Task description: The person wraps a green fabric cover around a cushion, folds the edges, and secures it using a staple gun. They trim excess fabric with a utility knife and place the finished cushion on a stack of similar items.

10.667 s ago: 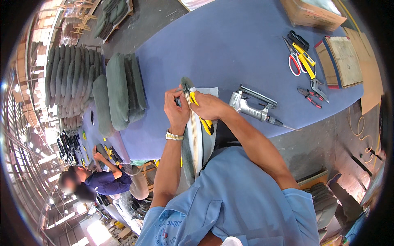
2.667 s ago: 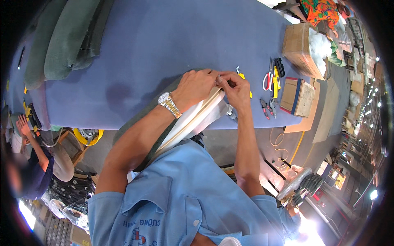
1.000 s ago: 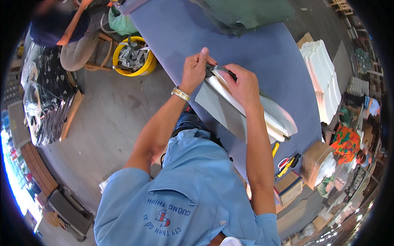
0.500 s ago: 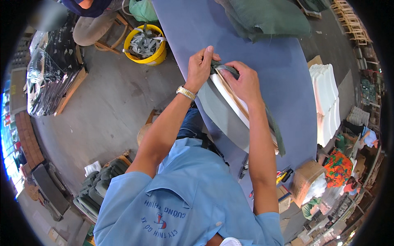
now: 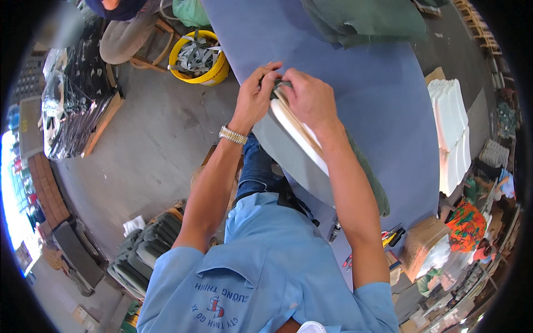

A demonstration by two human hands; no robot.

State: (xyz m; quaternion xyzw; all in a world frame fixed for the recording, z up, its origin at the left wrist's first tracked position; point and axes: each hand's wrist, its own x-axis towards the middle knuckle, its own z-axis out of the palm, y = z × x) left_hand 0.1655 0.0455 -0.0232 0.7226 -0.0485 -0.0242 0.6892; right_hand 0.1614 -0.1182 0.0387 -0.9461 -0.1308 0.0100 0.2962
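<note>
A cushion-like piece with white foam [image 5: 293, 129] and a thin wooden board [image 5: 304, 132] along it stands on edge on the blue-grey table. Dark green fabric [image 5: 368, 175] lies along its right side, and a grey sheet [image 5: 286, 150] spreads on its left. At the far end, my left hand [image 5: 254, 101] has its fingers closed on the edge of the green fabric. Close beside it, my right hand [image 5: 312, 100] pinches the same fabric end over the board's tip. My fingertips partly hide the fold, and my right forearm covers the near end.
More green fabric [image 5: 363, 22] lies at the table's far end. A yellow bucket [image 5: 206, 72] of scraps stands on the floor at left. White moulded pieces [image 5: 448, 125] are stacked right of the table. A screwdriver-like tool [image 5: 334, 230] and a cardboard box [image 5: 423, 244] are nearer.
Both hands have shifted slightly left with the piece. My right hand has turned over the far end and come closer to my left hand.
</note>
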